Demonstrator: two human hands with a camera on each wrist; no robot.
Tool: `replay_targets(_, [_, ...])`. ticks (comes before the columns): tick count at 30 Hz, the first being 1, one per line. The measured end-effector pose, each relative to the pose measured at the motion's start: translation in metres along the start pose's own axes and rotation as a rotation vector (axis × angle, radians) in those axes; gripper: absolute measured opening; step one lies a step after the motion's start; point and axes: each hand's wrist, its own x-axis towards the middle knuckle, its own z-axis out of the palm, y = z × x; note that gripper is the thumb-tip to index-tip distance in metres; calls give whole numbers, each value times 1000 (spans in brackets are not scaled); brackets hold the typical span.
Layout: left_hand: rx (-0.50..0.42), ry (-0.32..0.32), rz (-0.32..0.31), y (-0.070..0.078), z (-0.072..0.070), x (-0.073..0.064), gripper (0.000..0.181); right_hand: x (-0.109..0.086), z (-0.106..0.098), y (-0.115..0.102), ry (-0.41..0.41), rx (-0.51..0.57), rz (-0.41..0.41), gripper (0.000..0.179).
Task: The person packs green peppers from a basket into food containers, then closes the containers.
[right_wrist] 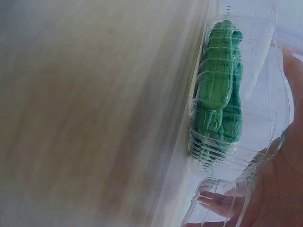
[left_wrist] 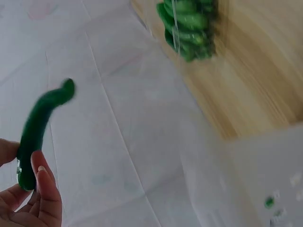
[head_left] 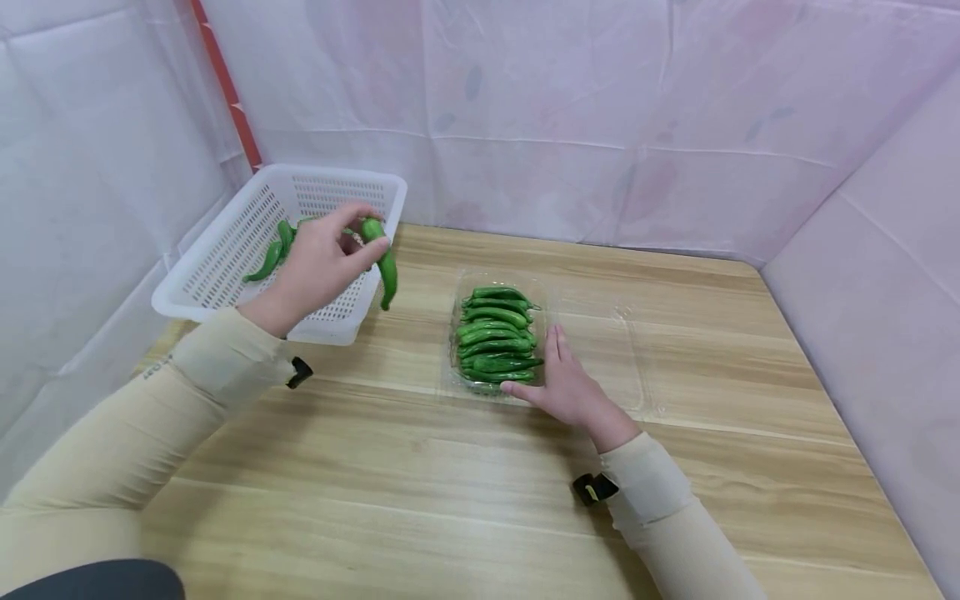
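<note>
My left hand (head_left: 318,254) pinches a curved green chili pepper (head_left: 387,275) between thumb and fingers, raised over the right rim of a white slotted basket (head_left: 178,304). In the left wrist view, the pepper (left_wrist: 37,125) points upward from the fingertips. A clear plastic box (head_left: 468,279) on the table holds several green chili peppers (head_left: 495,337) lying side by side. At the box's near right corner rests my right hand (head_left: 567,385), thumb along the near edge and straight fingers along the right edge. Through the clear plastic, fingers (right_wrist: 222,203) show in the right wrist view.
More green peppers (head_left: 266,260) lie in the basket, partly hidden behind the left hand. The box's clear lid (head_left: 603,358) is folded out flat to the right. Pale sheeting (head_left: 540,100) walls the wooden table (head_left: 420,492) at back and sides.
</note>
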Motion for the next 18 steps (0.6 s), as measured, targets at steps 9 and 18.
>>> replay_targets(9, [-91, -152, 157, 25, 39, -10, 18, -1, -1, -1, 5, 9, 1, 119])
replay_targets(18, [-47, -336, 204, 29, 83, -21, 17, 0, -2, -2, -4, 0, 8, 119])
